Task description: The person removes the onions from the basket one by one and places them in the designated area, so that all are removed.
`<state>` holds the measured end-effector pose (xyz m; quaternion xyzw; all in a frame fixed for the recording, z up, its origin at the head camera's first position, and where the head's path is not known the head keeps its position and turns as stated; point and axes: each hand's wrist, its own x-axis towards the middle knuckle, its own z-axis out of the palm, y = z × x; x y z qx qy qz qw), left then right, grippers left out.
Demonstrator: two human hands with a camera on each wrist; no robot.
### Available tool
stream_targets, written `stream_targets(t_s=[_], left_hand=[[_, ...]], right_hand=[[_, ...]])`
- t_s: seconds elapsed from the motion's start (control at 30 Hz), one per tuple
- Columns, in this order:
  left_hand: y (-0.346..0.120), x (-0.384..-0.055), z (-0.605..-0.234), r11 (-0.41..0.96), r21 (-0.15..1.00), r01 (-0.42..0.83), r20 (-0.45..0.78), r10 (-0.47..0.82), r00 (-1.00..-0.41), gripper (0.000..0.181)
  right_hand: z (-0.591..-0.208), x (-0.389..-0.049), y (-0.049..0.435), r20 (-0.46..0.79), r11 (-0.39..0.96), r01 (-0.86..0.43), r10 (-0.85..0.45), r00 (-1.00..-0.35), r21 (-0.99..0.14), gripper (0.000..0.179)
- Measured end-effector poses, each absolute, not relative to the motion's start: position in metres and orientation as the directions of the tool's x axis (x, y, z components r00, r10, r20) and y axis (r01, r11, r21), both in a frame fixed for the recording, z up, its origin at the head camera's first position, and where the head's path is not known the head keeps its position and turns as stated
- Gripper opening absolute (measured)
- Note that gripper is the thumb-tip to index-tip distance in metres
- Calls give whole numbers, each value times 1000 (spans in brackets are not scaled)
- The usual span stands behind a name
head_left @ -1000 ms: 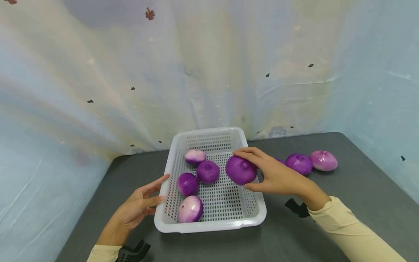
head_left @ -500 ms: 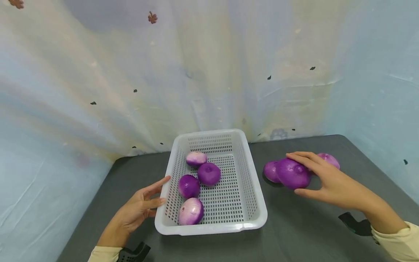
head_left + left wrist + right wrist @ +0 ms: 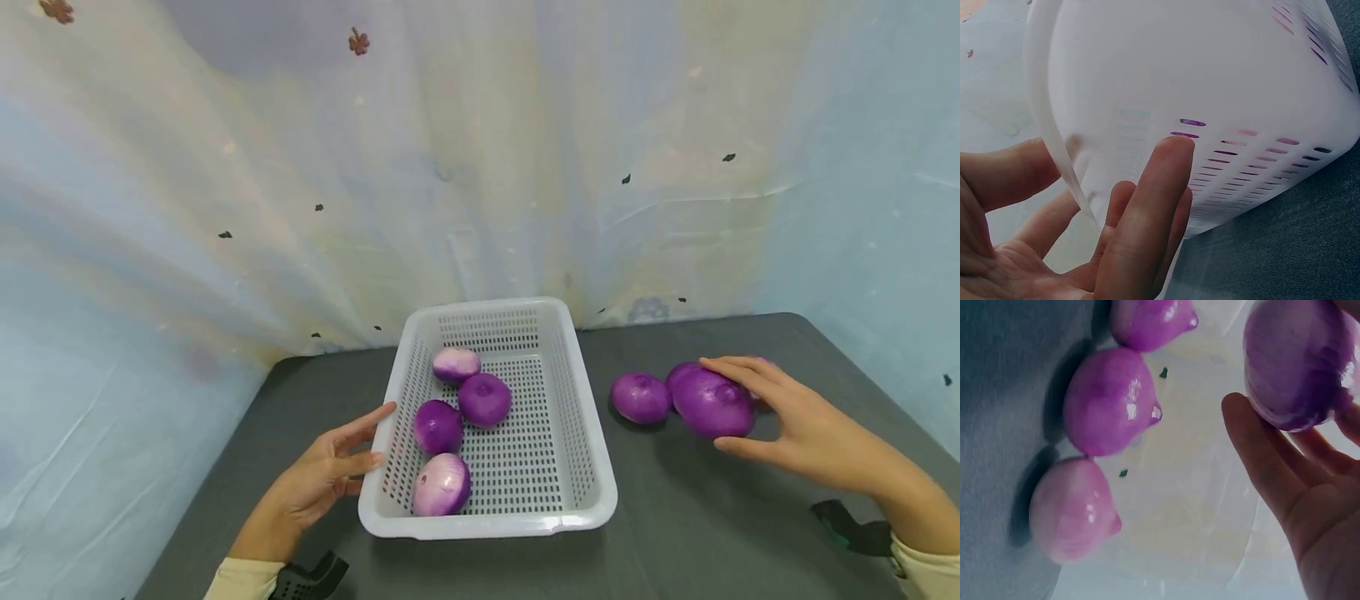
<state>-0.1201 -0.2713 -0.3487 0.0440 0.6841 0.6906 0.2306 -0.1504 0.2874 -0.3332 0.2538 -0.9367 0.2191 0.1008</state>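
My right hand [image 3: 810, 425] grips a purple onion [image 3: 711, 403], thumb below it and fingers over its top. In the right wrist view this onion [image 3: 1297, 362] is apart from the table. Behind it, three more onions stand in a row on the table: a purple one [image 3: 641, 398], another purple one [image 3: 681, 377] partly covered, and a pinker one [image 3: 1074, 509] mostly hidden by the hand in the head view. My left hand [image 3: 318, 475] holds the left rim of a white perforated basket [image 3: 487, 525], with fingers against its outer wall [image 3: 1147, 56].
Inside the basket, several onions [image 3: 484, 400] lie along the left side; the right part of its slotted floor [image 3: 525, 450] shows bare. A dark grey table [image 3: 675, 533] is under everything. Patterned cloth [image 3: 480, 167] hangs behind the table and at both sides.
My right hand has carried the purple onion from over the basket's right side to the right, in front of the onion row. The left hand keeps its hold on the rim.
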Motion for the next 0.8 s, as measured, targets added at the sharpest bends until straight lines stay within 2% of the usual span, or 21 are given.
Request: stream_targets(t_s=[0.4, 0.63, 0.8], left_hand=[[-271, -120, -349, 48, 967, -249, -249, 366, -897, 69], [-271, -120, -348, 46, 966, -253, -253, 359, -899, 69], [-270, -119, -347, 45, 966, -255, -254, 360, -898, 69]], right_hand=[[-331, -162, 317, 288, 808, -479, -395, -872, -342, 94], [-332, -170, 342, 263, 802, -382, -288, -921, -460, 96], [-335, -177, 361, 175, 816, -292, -236, -956, -498, 98]])
